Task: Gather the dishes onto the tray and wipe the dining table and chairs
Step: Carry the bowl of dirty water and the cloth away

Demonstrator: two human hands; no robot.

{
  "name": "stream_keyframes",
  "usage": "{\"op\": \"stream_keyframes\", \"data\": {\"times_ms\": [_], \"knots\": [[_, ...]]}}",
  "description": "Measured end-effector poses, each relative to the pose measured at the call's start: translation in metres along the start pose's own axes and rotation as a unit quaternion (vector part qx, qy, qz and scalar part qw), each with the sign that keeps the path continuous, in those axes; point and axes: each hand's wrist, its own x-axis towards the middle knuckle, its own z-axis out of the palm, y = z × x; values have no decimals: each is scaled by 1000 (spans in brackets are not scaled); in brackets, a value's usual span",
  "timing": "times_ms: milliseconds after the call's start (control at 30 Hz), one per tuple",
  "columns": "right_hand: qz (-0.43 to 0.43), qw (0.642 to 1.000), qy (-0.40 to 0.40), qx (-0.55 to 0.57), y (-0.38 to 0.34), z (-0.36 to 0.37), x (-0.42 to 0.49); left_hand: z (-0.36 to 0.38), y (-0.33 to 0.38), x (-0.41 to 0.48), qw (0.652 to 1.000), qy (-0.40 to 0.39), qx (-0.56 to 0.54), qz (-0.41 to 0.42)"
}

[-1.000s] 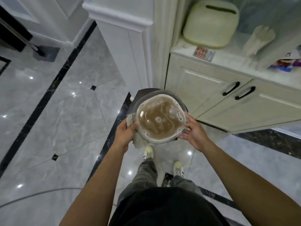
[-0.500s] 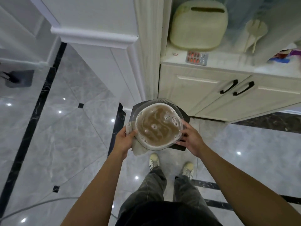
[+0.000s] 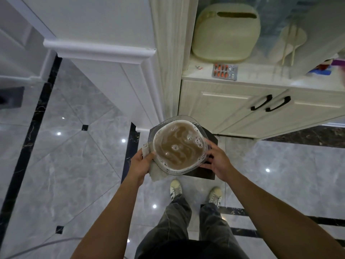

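Grey marble floor [image 3: 74, 165] below bowl [image 3: 179, 146]. Cream cabinet [image 3: 224, 109] beyond bowl, to right. Dark tray [image 3: 205, 173] under bowl, carried in air over floor. Bowl full of brown foamy liquid. Left hand [image 3: 141, 163] at bowl's left edge, thumb pinching cloth [image 3: 157, 172] against it. Right hand [image 3: 218, 161] at bowl's right, gripping tray edge. Pill pack [image 3: 225, 71] on cabinet top, well beyond bowl.

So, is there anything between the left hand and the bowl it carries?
Yes, a grey cloth sits between the left hand and the side of the bowl. Nothing visible separates the right hand from it.
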Motion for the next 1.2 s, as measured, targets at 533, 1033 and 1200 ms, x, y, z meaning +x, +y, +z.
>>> {"op": "stream_keyframes", "data": {"times_ms": [533,1033,1200], "knots": [[16,1000,18,-17,-3,1,1,-22,25,-11,993,117,23,-22],[28,997,45,-49,-5,3,-2,10,30,-25,998,52,24,38],[29,997,53,-46,-7,8,-3,18,29,-21,995,72,53,39]]}}
